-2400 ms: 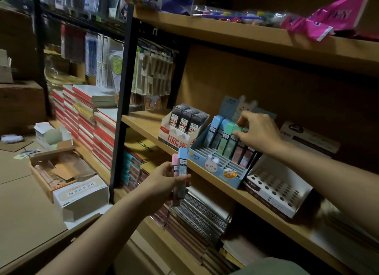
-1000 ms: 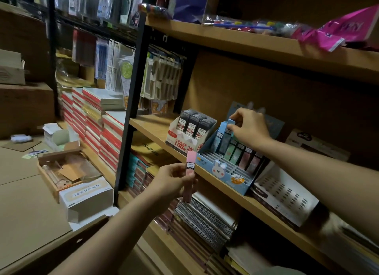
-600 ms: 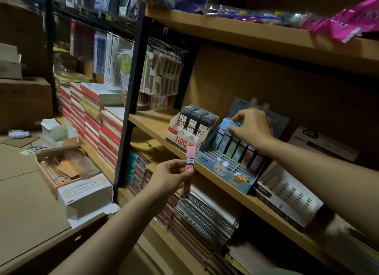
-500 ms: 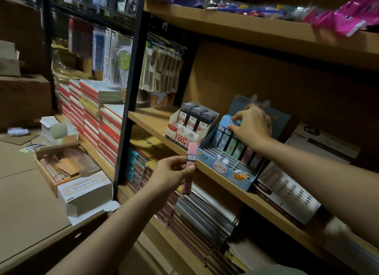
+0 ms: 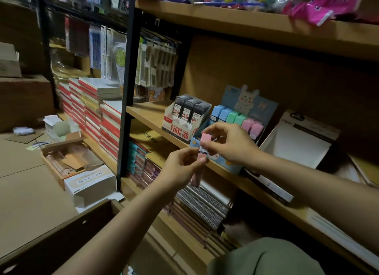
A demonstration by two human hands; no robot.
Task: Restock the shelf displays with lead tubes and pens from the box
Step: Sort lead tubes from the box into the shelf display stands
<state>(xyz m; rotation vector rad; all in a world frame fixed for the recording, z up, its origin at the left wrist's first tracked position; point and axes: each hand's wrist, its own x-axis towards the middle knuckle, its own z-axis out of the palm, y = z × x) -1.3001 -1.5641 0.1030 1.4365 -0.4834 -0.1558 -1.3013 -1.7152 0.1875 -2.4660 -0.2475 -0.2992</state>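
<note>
We pinched the pink tube [image 5: 202, 153] in both hands, left [image 5: 182, 166] low, right [image 5: 229, 143] at its cap; best kept upright for the pink row of the display [image 5: 235, 166].

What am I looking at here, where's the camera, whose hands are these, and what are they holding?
No machine here: a person wears a camera on the head, looking down at their own two hands. The left hand grips a pink lead tube low down, and the right hand pinches it near the top. Behind them, on a wooden shelf, stands a blue rabbit display with blue, green and pink tubes in a row. Left of it is a white display of dark tubes; right of it, an empty-looking white tray. On the floor lies an open box.
</note>
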